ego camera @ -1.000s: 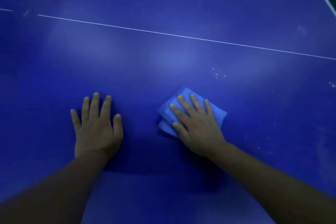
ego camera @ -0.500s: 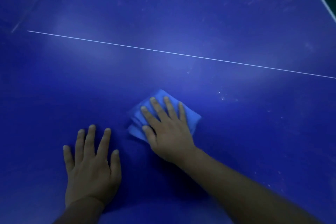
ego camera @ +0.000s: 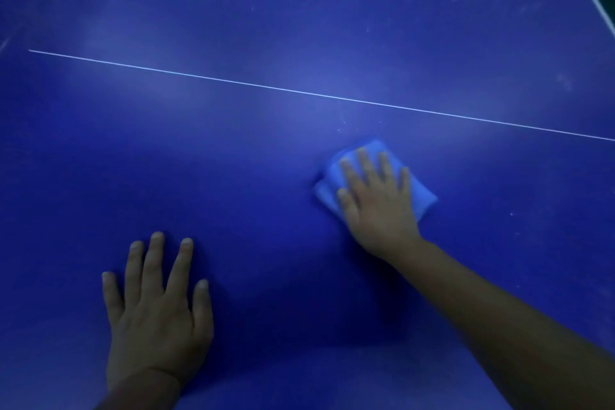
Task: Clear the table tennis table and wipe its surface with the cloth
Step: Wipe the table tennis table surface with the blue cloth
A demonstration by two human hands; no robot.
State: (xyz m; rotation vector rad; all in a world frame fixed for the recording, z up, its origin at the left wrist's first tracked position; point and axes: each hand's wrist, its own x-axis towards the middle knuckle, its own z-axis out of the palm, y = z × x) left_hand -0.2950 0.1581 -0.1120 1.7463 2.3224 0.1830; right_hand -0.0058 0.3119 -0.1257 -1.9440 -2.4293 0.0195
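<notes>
Cloth [ego camera: 376,176], light blue and folded, lay flat on the blue surface [ego camera: 266,176], just below a thin white line [ego camera: 299,91]. The right hand [ego camera: 376,206] pressed down on it with straight fingers, a wide grip. The left hand [ego camera: 156,319] rested flat on the surface, fingers spread, holding nothing, well apart from the cloth.

I see open table tennis table [ego camera: 299,27] all round, only my flat left hand [ego camera: 156,313] blocking the near-left, cloth [ego camera: 424,200] mid-right
</notes>
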